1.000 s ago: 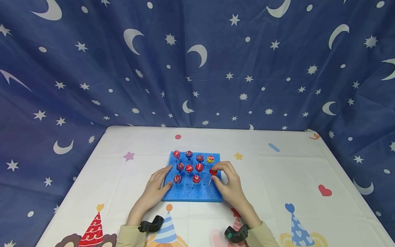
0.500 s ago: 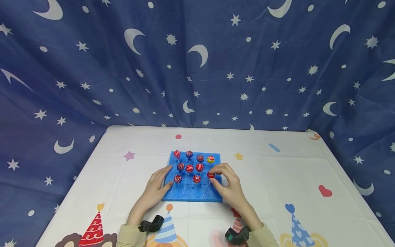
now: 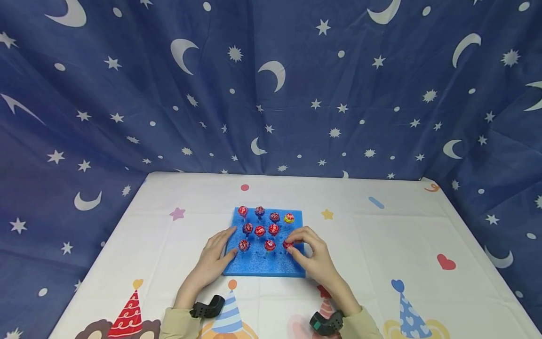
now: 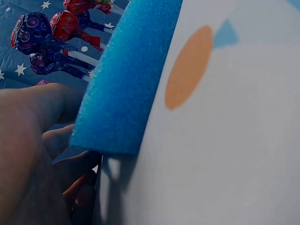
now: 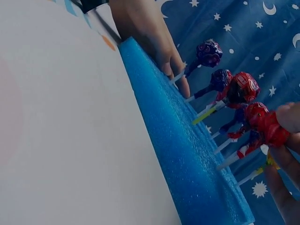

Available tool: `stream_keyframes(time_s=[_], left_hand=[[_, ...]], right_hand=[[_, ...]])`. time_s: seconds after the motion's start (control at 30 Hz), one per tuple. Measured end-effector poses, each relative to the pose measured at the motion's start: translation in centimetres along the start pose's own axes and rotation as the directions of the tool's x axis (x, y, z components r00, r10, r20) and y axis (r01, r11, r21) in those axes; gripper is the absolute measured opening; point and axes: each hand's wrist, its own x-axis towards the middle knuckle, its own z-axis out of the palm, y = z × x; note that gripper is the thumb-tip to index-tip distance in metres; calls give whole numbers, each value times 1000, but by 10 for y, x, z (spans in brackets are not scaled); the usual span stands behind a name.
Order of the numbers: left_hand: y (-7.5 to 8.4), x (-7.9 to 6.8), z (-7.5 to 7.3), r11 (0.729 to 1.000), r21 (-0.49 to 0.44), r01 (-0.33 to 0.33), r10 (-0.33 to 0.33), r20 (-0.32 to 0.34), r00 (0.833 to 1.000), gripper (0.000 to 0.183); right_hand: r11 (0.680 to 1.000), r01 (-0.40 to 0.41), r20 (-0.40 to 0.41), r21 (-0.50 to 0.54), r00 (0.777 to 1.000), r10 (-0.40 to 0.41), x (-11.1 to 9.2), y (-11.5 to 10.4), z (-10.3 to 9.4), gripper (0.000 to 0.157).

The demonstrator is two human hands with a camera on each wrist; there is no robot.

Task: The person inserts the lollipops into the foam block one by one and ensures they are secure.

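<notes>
A blue foam block (image 3: 262, 267) lies on the table with several wrapped lollipops (image 3: 259, 231) standing in it on their sticks. My right hand (image 3: 315, 252) pinches a red-wrapped lollipop (image 5: 273, 131) by its head between thumb and fingers, at the block's right side. Its stick points down toward the foam; whether the tip is in a hole I cannot tell. My left hand (image 3: 213, 256) rests along the block's left edge, thumb and fingers spread and touching it. One yellow-and-red lollipop (image 3: 289, 218) stands at the back right corner.
The block sits on a white tablecloth (image 3: 381, 263) printed with party hats and shapes. Small holes (image 3: 264, 257) show in the foam's front part. Behind the table hangs a dark blue curtain (image 3: 296, 94) with moons and stars.
My right hand has brought the red lollipop down and slightly left, toward the front row on the foam. My left hand has stayed in place.
</notes>
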Motion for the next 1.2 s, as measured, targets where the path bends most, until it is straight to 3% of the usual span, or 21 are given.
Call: stream_keyframes(time_s=[0.23, 0.53, 1.2], left_hand=[[0, 1, 0, 1000, 7, 18, -18, 12, 1000, 58], [2, 2, 0, 1000, 11, 21, -22, 33, 999, 58], [4, 4, -2, 999, -1, 36, -36, 55, 998, 59]], right_hand=[[1000, 11, 24, 21, 1000, -11, 0, 0, 0, 15], [998, 1, -10, -61, 1000, -1, 1, -1, -1, 28], [992, -33, -45, -118, 999, 28, 5, -5, -12, 23]])
